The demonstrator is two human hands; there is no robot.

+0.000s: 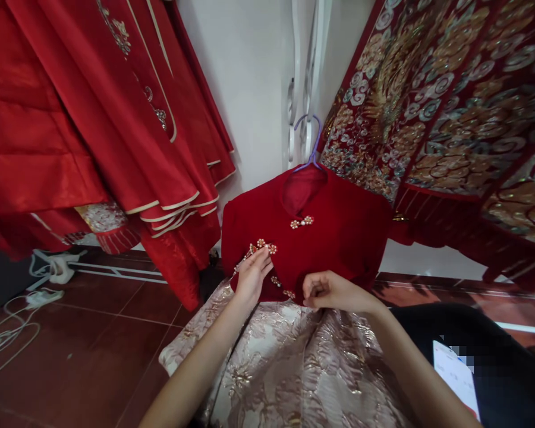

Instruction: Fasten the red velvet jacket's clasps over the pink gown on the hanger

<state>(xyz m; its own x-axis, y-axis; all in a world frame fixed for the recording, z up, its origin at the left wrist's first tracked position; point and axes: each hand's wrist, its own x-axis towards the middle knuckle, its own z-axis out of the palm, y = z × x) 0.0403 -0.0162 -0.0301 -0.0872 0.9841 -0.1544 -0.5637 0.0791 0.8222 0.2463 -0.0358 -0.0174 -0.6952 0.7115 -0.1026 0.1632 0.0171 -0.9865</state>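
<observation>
"Left fingers (261, 260), what have they got?"
"Mine pinch the beaded flower trim (260, 243) on the red top (343, 232). My right fingers (318, 279) are curled at its hem (267, 296); I can't tell whether they grip anything."
"And where's the top?"
"In front of me, on a purple hanger (312, 157), hem meeting the patterned brocade (267, 356). A phone (455, 377) lies off to my right."

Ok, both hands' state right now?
Left hand: fingertips at the beaded trim; grip can't be told.
Right hand: curled closed; anything held can't be told.
</observation>
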